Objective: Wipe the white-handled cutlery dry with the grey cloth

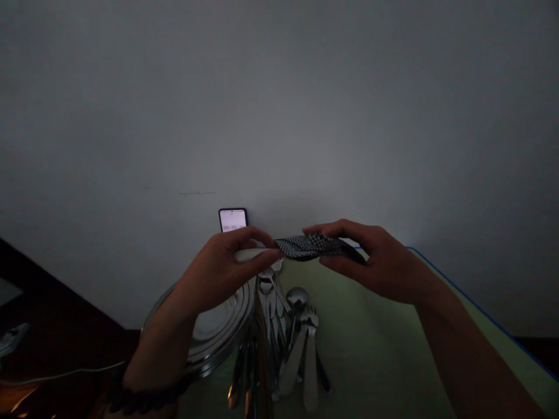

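My left hand (227, 262) is closed on the pale handle (251, 254) of a utensil, held level above the table. A black-and-white patterned cloth (301, 247) covers the utensil's other end, so its kind is hidden. My right hand (371, 256) pinches that cloth between thumb and fingers from the right. Below lies a pile of metal cutlery: a round-bowled spoon (297, 297), forks (311, 319) with pale handles, and several pieces with dark handles. Left of the pile, partly behind my left forearm, are round stacked metal plates (218, 331).
A phone (233, 219) with a lit timer screen stands against the grey wall (279, 116) behind the table. The green tabletop (371, 349) has a blue edge (471, 311) at the right. A white cable (65, 375) runs through the dark area at lower left.
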Demonstrator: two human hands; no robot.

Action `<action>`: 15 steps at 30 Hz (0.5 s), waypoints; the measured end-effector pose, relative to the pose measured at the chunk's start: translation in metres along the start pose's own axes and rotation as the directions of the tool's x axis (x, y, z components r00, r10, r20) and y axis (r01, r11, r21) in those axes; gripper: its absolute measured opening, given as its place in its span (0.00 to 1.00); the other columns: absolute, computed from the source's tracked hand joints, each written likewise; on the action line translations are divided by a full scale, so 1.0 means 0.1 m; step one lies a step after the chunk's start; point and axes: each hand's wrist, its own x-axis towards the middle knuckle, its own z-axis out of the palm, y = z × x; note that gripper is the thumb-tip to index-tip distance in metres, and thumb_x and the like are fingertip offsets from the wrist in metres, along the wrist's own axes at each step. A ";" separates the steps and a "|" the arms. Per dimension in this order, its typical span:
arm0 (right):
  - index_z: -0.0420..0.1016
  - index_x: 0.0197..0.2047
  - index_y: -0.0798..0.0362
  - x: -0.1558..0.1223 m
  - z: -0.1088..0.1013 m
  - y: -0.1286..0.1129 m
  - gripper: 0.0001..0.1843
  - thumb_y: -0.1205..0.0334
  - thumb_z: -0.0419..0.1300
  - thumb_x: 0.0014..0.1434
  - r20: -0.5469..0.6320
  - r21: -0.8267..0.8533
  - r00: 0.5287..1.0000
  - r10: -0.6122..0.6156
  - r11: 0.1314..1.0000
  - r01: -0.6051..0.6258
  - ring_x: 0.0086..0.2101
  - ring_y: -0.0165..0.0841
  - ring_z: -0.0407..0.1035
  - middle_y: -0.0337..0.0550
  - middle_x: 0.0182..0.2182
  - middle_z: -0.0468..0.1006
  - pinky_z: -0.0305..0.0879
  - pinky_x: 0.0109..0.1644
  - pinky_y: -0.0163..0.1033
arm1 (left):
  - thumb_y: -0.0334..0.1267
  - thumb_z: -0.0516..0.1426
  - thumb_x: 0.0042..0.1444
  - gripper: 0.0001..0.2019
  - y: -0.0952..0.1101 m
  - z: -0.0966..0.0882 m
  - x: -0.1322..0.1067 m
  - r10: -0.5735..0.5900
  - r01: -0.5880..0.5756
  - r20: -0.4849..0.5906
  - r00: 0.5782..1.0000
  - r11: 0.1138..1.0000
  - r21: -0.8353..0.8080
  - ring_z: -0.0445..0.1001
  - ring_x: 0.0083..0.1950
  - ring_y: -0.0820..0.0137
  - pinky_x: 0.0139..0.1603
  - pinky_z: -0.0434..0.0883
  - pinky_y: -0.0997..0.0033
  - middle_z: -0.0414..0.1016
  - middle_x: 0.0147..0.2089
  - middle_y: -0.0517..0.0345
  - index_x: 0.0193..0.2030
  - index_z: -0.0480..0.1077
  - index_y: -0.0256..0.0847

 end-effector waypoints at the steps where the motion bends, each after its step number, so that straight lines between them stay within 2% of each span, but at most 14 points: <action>1: 0.70 0.41 0.51 0.01 0.00 0.01 0.11 0.59 0.57 0.54 -0.026 -0.025 0.999 0.018 1.000 -0.019 0.40 0.33 0.70 0.42 0.43 0.76 0.65 0.44 0.38 | 0.48 0.55 0.51 0.12 0.00 0.00 0.00 0.004 -0.004 0.011 1.000 1.000 -0.002 0.71 0.29 0.74 0.28 0.65 0.77 0.73 0.28 0.62 0.34 0.71 0.42; 4: 0.73 0.38 0.52 0.05 -0.01 0.03 0.12 0.55 0.55 0.56 -0.145 -0.116 0.985 0.094 0.987 -0.111 0.32 0.31 0.70 0.41 0.33 0.77 0.65 0.36 0.36 | 0.48 0.55 0.52 0.12 0.00 -0.02 0.00 -0.010 0.018 0.116 0.993 0.998 -0.062 0.71 0.27 0.74 0.27 0.65 0.78 0.73 0.26 0.64 0.35 0.67 0.42; 7: 0.75 0.38 0.52 0.08 0.00 0.03 0.13 0.55 0.54 0.57 -0.210 -0.133 0.964 0.164 0.972 -0.194 0.29 0.30 0.69 0.40 0.31 0.77 0.64 0.33 0.35 | 0.48 0.55 0.51 0.12 -0.01 -0.03 0.00 -0.028 0.049 0.202 0.979 0.994 -0.102 0.71 0.27 0.74 0.26 0.65 0.79 0.73 0.25 0.64 0.35 0.63 0.42; 10: 0.75 0.37 0.52 0.08 0.00 0.04 0.11 0.56 0.56 0.55 -0.203 -0.112 0.962 0.182 0.972 -0.207 0.31 0.30 0.69 0.40 0.32 0.77 0.64 0.34 0.34 | 0.48 0.55 0.52 0.12 -0.01 -0.04 -0.01 -0.018 0.034 0.212 0.977 0.997 -0.071 0.71 0.27 0.74 0.27 0.64 0.78 0.75 0.28 0.62 0.36 0.63 0.41; 15: 0.74 0.31 0.52 0.08 0.00 0.02 0.07 0.58 0.60 0.52 -0.177 -0.124 0.976 0.128 0.981 -0.151 0.30 0.28 0.67 0.38 0.30 0.75 0.62 0.32 0.34 | 0.47 0.53 0.52 0.13 -0.01 -0.04 -0.01 -0.003 0.012 0.193 0.981 0.999 -0.045 0.71 0.27 0.74 0.29 0.65 0.76 0.74 0.29 0.61 0.39 0.68 0.41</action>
